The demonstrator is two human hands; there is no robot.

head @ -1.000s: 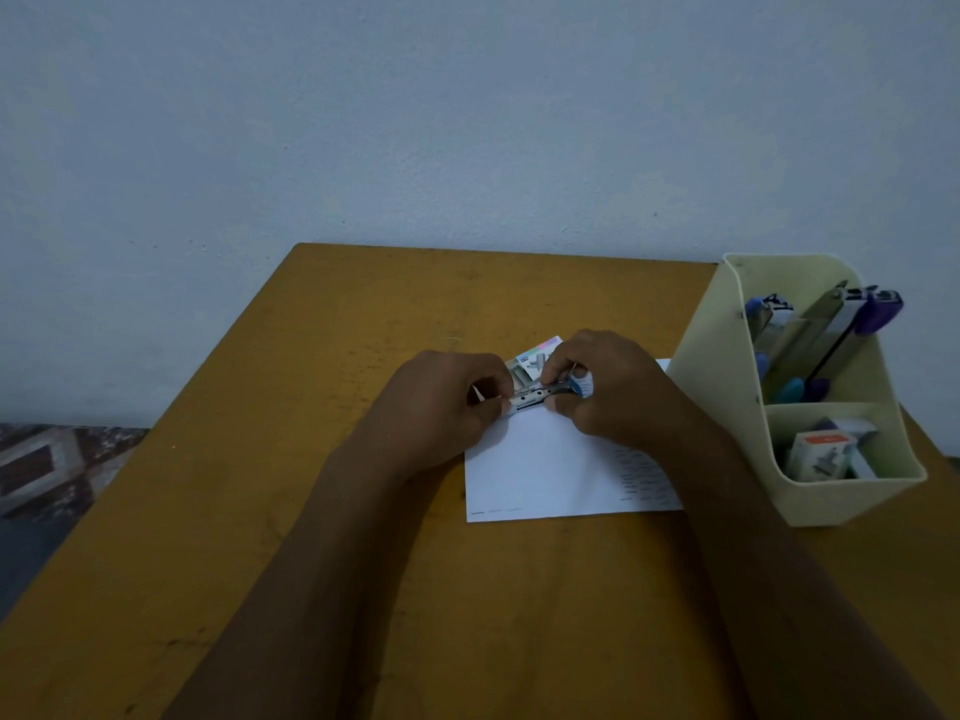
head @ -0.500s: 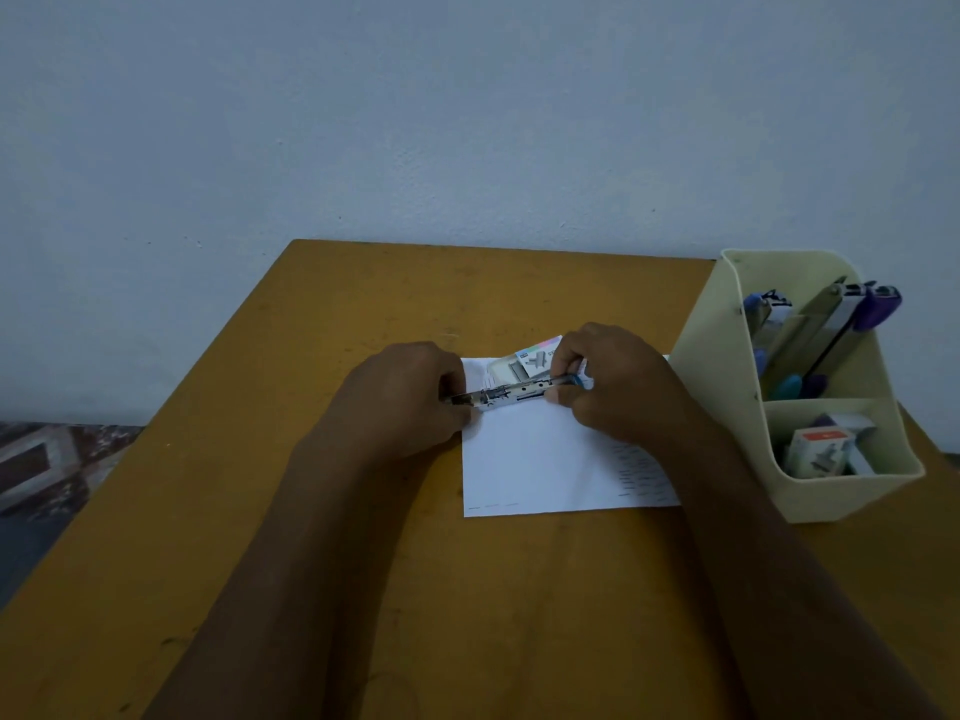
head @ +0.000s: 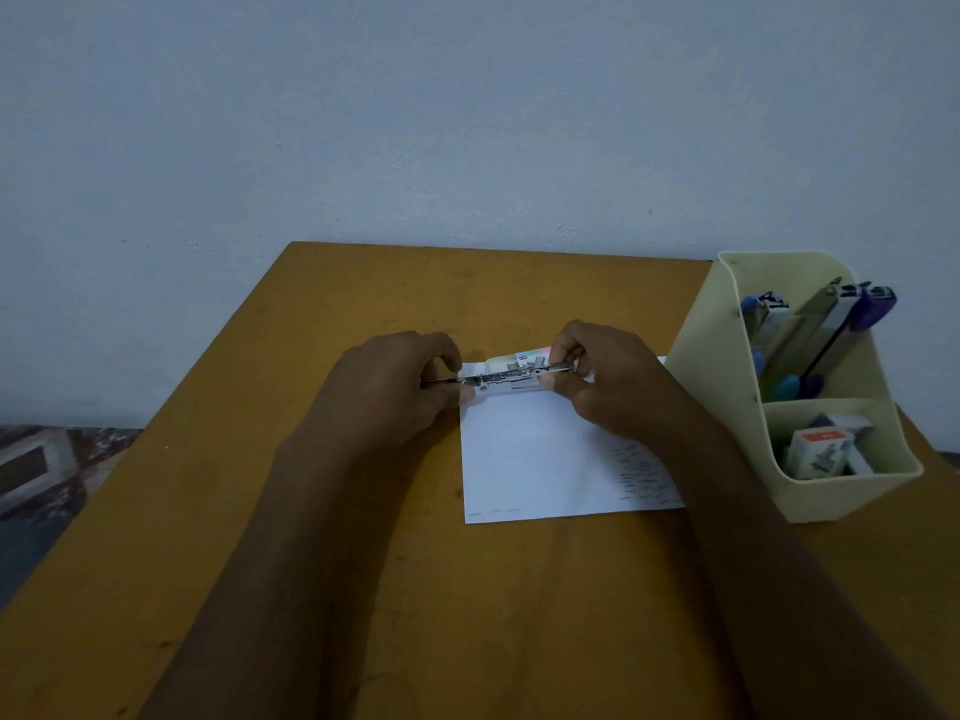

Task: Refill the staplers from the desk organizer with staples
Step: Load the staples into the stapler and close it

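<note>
While both hands meet over the paper's (head: pixel 540 459) far edge, mid-tabletop (head: pixel 260 511), left hand (head: pixel 400 392) pinches the stapler's (head: pixel 511 379) thin metal end and right hand (head: pixel 608 387) grips the other end. Staple box (head: pixel 511 362) lies just behind. Organizer (head: pixel 727 381) stands at right edge: spare staplers (head: pixel 826 324) in rear compartment, boxes (head: pixel 821 452) in front one.

Sheet (head: pixel 535 459) at desk (head: pixel 363 563) centre | stapler (head: pixel 511 379) over sheet's far edge, between left hand (head: pixel 384 392) and right hand (head: pixel 613 387) | staple box (head: pixel 514 362) just behind | organizer (head: pixel 711 366) at right edge: staplers (head: pixel 826 324) in rear compartment, staple packs (head: pixel 821 449) in front one
</note>
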